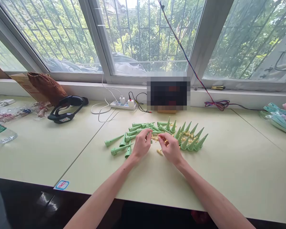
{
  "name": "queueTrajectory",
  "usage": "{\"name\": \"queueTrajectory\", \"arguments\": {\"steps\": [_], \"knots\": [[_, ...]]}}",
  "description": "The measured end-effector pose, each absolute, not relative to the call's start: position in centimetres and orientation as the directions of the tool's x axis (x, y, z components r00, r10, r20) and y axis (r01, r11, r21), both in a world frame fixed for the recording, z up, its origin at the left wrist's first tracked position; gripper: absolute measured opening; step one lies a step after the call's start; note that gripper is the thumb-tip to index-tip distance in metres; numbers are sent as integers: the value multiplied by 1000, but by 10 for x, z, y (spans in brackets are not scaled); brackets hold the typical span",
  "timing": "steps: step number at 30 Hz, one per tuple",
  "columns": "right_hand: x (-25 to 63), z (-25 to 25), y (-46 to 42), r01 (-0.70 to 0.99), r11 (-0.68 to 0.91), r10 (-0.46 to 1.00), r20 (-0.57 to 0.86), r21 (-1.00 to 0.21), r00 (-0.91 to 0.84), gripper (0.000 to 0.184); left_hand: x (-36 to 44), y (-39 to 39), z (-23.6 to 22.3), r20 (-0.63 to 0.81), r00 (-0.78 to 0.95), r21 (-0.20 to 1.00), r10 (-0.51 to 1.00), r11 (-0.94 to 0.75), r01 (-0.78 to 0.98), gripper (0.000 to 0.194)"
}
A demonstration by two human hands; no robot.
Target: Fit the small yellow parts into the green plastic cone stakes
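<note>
Here we are, both hands out over the pale green table. The left hand (142, 145) has its thumb and fingertips drawn together; whatever it may be gripping is too hidden to tell. Just beside it, the right hand (171, 149) pinches a small yellow piece (154, 138) in the gap between the two hands. Nearest the right wrist, a loose yellow peg (159, 152) lies flat, short and crosswise at one end.

Now the green spikes: around and beyond the left hand, slim tapering ones (118, 150) lie on their sides, matte light green with ribbed, collar-like wide ends, some with openings. To the right of the right hand, upright green cones (198, 143) stand on their broad ends, tips up, bordering a scatter of yellow pieces (189, 140).

Farther off, past the left hand, a white power strip (124, 105) carries plugs. Out to its left sit a black headset (66, 109) and a clear bottle (3, 135) with a green label; clear plastic bags (16, 114) show small reddish and dark items inside. Behind the headset, a brown drawstring pouch (47, 87) leans by cardboard (23, 84), its contents hidden. Far right of the right hand, teal and pink items (280, 116) lie bundled.
</note>
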State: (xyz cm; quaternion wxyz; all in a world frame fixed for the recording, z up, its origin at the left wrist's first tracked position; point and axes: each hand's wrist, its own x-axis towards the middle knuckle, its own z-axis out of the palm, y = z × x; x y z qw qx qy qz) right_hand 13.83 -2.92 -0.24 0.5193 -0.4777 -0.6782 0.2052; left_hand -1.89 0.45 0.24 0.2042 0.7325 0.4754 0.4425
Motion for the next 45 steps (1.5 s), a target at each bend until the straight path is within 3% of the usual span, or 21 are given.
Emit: {"name": "queueTrajectory", "arguments": {"steps": [30, 41, 45], "knots": [[138, -6, -28, 446, 481, 866, 488, -754, -108, 19, -16, -1, 5, 479, 243, 712, 844, -535, 455, 24], [138, -6, -28, 504, 436, 889, 443, -746, -113, 40, -17, -1, 5, 490, 281, 693, 825, -564, 449, 23], [139, -4, -29, 448, 417, 902, 419, -791, -102, 27, -17, 0, 3, 510, 260, 687, 820, -570, 451, 21]]}}
